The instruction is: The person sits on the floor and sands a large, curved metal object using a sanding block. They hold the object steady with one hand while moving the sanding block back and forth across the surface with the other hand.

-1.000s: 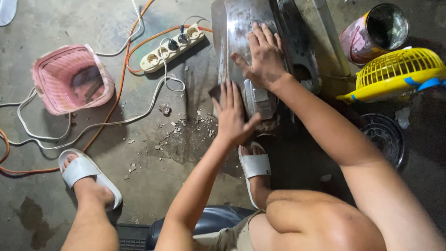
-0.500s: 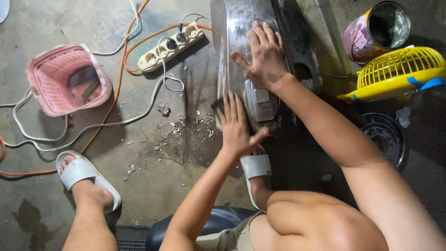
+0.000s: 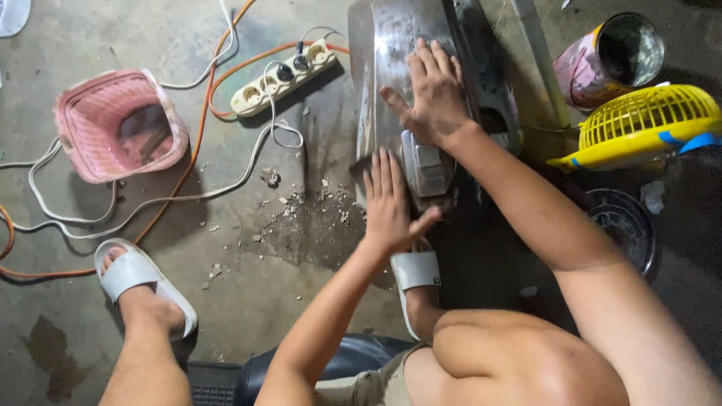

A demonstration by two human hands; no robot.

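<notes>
A curved, scuffed grey metal body panel point(image 3: 391, 68) is laid on the concrete floor point(image 3: 248, 301) in front of the seated person. The right hand point(image 3: 432, 98) is pressed flat on the panel's upper part, fingers spread and extended, nothing gripped. The left hand point(image 3: 389, 203) is laid open on the panel's lower edge, fingers straight and together, thumb splayed to the right; a small dark flat piece point(image 3: 359, 167) is seen just at its fingertips, though whether it is held cannot be told. Pale chips and dust point(image 3: 316, 207) are scattered on the floor just left of the panel. Further left, a white power strip point(image 3: 282, 79) with orange and white cables point(image 3: 188, 173) and a pink plastic basket point(image 3: 120, 124) are found. To the right, an open paint can point(image 3: 611, 60), a yellow fan grille point(image 3: 639, 124) and a dark round part point(image 3: 623, 229) are crowded near the panel. White sandals point(image 3: 143, 282) are worn on both feet.
</notes>
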